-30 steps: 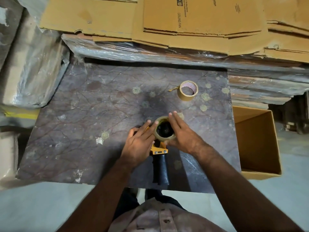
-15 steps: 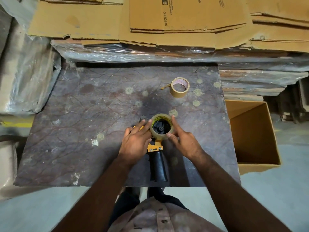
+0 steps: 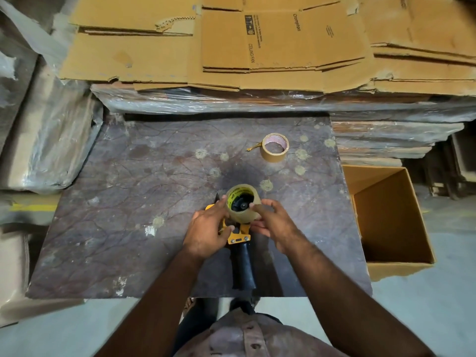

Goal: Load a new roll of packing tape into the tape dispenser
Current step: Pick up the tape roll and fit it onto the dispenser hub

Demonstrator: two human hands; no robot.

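Note:
A yellow tape dispenser [image 3: 238,237] with a black handle [image 3: 244,266] lies on the dark marble slab [image 3: 128,202], handle pointing toward me. A clear-brown roll of packing tape [image 3: 243,204] sits over its black hub. My left hand [image 3: 208,231] grips the dispenser's yellow frame, its fingers touching the roll's left side. My right hand [image 3: 273,224] pinches the roll's right side with thumb and fingers. A second, nearly spent tape roll [image 3: 274,147] stands farther back on the slab, a loose tail sticking out to its left.
An open empty cardboard box [image 3: 391,220] stands on the floor right of the slab. Flattened cartons [image 3: 257,47] are stacked on plastic-wrapped bundles behind. More wrapped bundles [image 3: 46,135] press against the slab's left edge.
Both hands stay on the roll and dispenser. My right fingers have come off the roll's top and now pinch its right side. The camera tilted, shifting the scene.

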